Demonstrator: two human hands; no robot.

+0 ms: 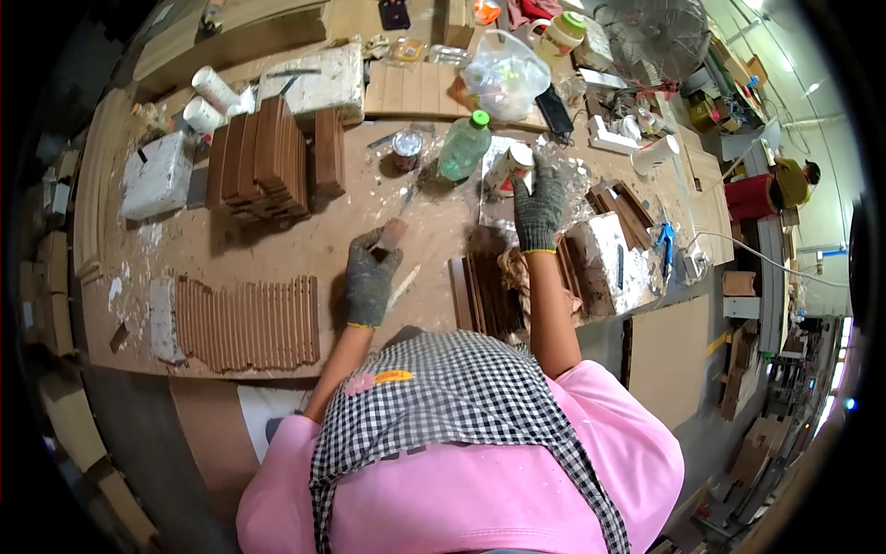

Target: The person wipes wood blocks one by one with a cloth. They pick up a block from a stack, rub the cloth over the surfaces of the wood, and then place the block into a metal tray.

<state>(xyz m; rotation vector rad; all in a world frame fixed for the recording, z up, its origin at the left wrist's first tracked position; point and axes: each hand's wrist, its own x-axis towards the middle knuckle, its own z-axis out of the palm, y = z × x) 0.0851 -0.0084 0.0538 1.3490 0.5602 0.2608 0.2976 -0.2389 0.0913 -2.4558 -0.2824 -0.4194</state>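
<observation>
My left hand (371, 284), in a dark grey knit glove, hovers over the middle of the bench. Between its thumb and fingers is a small reddish-brown piece (393, 234), too blurred to tell its kind. My right hand (540, 210), gloved alike, reaches farther forward, thumb and fingers apart. It is beside a white container (510, 169) with a red mark; whether they touch I cannot tell. Left of that container stands a green-capped clear bottle (464, 148), then a small jar (406, 149). Dark brown wooden slats (489, 291) stand upright just below my right hand.
A row of brown slats (247, 321) lies at the near left, with a tall stack of brown boards (258, 162) behind. White blocks (609, 263) flank the slats. A plastic bag (505, 78) and a fan (651, 42) are at the back. Another person (780, 189) stands far right.
</observation>
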